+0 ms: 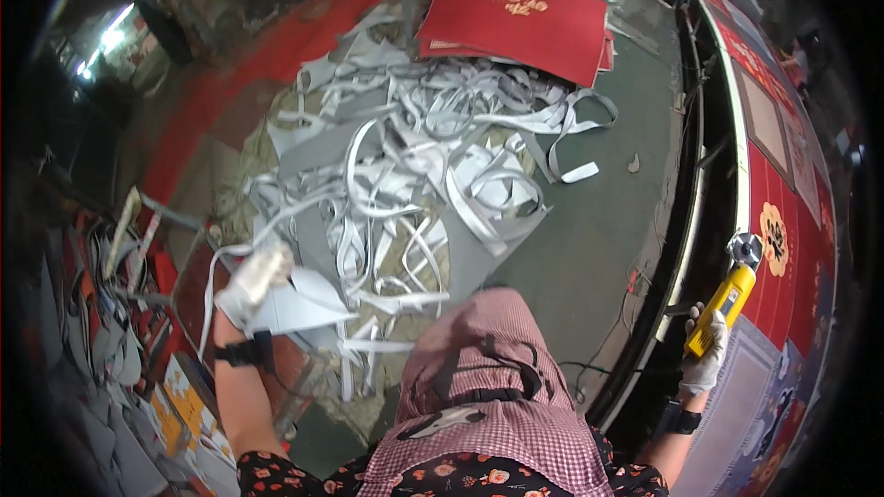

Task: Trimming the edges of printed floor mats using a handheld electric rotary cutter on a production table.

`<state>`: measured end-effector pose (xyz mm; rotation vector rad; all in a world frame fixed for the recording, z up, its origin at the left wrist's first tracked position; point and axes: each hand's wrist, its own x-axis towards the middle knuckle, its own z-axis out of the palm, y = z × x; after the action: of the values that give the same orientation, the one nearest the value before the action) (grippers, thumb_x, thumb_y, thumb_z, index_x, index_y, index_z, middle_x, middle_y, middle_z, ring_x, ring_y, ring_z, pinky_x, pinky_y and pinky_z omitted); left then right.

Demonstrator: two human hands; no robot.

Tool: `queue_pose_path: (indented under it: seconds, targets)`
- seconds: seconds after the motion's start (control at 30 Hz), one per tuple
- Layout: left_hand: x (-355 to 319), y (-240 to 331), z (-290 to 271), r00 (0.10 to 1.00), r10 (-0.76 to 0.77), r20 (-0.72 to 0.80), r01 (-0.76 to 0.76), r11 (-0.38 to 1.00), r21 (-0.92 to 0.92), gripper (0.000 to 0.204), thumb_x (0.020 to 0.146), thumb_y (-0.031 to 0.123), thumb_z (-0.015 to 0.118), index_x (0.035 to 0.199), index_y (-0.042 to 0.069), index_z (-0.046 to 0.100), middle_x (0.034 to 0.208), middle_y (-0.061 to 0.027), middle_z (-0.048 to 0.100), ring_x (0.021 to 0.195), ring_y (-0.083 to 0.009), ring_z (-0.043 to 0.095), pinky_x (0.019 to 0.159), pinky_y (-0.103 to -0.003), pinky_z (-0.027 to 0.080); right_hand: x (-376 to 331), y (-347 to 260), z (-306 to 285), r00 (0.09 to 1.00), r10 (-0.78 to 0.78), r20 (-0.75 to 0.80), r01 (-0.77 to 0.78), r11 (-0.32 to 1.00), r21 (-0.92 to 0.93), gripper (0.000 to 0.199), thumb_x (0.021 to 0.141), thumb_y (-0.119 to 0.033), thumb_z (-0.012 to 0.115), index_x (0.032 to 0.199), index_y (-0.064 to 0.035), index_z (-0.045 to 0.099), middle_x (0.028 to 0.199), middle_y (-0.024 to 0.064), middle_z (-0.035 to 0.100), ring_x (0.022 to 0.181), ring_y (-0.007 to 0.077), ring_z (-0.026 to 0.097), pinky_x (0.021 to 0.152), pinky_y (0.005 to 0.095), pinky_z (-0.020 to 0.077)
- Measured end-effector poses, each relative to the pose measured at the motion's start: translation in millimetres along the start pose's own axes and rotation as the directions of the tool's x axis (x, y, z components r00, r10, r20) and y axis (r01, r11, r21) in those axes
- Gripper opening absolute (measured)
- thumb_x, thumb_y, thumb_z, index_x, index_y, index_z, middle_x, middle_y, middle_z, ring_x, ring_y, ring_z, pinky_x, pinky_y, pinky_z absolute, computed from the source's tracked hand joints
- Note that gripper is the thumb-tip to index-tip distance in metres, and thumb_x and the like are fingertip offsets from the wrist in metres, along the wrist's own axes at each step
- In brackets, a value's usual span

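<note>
The yellow cutter [721, 308] sits in the right hand [707, 359], which wears a white glove and is closed round the handle; the round head of the tool points up over the edge of the red mat [792, 221] on the long table at the right. The left hand [250, 281] (also gloved, and blurred) is closed on a grey offcut [299, 302] and a thin white strip, held out over the floor. Beneath it lies a heap of grey and white strips [414, 166]. Beyond the heap, a stack of red mats [525, 23] rests on the green floor [599, 230]. A checked apron [488, 396] shows at the lower edge.
</note>
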<state>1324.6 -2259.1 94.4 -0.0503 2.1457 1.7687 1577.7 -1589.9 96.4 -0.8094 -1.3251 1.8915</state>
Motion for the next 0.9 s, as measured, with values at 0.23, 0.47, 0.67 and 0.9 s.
queue_pose_path:
  seconds: [0.23, 0.47, 0.67, 0.9]
  targets:
    - [122.8, -132.6, 13.1, 0.998, -0.045, 0.033, 0.029, 0.922, 0.385, 0.02, 0.094, 0.029, 0.065, 0.093, 0.01, 0.061, 0.075, 0.0035, 0.056, 0.064, -0.0121, 0.054, 0.057, -0.03, 0.047, 1.2, 1.6, -12.3, 0.993, 0.014, -0.12, 0.003, 0.99, 0.139, 0.051, 0.087, -0.017, 0.068, 0.13, -0.0035, 0.043, 0.104, 0.0152, 0.063, 0.087, 0.0204, 0.067, 0.073, 0.0306, 0.0579]
    - [254.8, -32.8, 404.4, 0.506, -0.037, 0.862, -0.597, 0.706, 0.38, 0.075, 0.085, 0.034, 0.073, 0.141, -0.005, 0.043, 0.135, -0.0212, 0.055, 0.127, -0.0305, 0.053, 0.107, -0.037, 0.041, -47.2, -30.7, -33.9, 0.936, -0.073, -0.344, 0.159, 0.96, 0.23, 0.064, 0.085, -0.018, 0.069, 0.14, -0.0067, 0.038, 0.113, 0.0189, 0.061, 0.096, 0.0257, 0.067, 0.081, 0.0355, 0.0594]
    - [73.6, 13.4, 611.0, -0.524, -0.061, 0.85, -0.763, 0.477, -0.436, 0.095, 0.075, 0.048, 0.077, 0.145, -0.004, 0.038, 0.145, -0.0243, 0.045, 0.137, -0.0361, 0.041, 0.115, -0.042, 0.033, -138.1, -49.4, -1.0, 0.765, -0.208, -0.61, 0.478, 0.818, 0.32, 0.062, 0.087, -0.007, 0.065, 0.143, -0.0069, 0.037, 0.119, 0.0245, 0.06, 0.103, 0.034, 0.067, 0.082, 0.0407, 0.0603]
    - [-121.7, -93.0, 606.2, -0.847, -0.249, 0.469, -0.527, 0.508, -0.681, 0.056, 0.085, 0.04, 0.067, 0.131, 0.009, 0.057, 0.099, -0.0124, 0.069, 0.103, -0.0344, 0.062, 0.089, -0.044, 0.049, -300.2, -76.6, 30.6, 0.376, -0.329, -0.866, 0.725, 0.687, 0.053, 0.06, 0.088, -0.009, 0.06, 0.142, -0.0026, 0.037, 0.12, 0.0241, 0.06, 0.105, 0.0326, 0.066, 0.085, 0.0403, 0.0594]
